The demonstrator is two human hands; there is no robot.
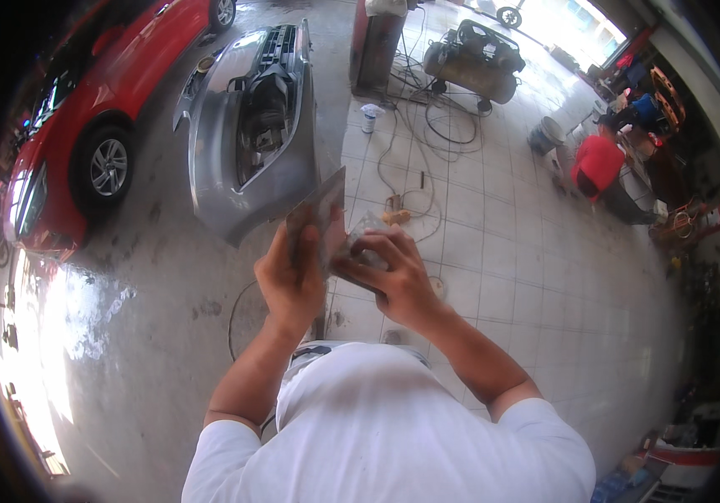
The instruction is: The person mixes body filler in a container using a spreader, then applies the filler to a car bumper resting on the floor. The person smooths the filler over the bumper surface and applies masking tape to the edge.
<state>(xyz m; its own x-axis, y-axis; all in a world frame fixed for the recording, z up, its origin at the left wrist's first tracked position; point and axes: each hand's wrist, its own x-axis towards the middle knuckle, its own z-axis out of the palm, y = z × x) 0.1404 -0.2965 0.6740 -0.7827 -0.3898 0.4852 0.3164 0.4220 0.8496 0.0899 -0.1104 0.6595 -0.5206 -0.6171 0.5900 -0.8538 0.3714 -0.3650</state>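
Observation:
My left hand holds a thin flat rectangular plate, tilted up on edge in front of my chest. Its face looks greyish with a pinkish area. Close beside it, my right hand has its fingers bent round a small dark flat piece, whose kind I cannot make out; most of it is hidden by the fingers. Both hands are raised over the floor, nearly meeting. Just beyond them lies a silver-grey car bumper with a dark grille.
A red car stands at the left. An orange power tool, a cord and a white container are on the tiles ahead. Farther off is an air compressor with hoses. A person in red crouches at the right near a bucket.

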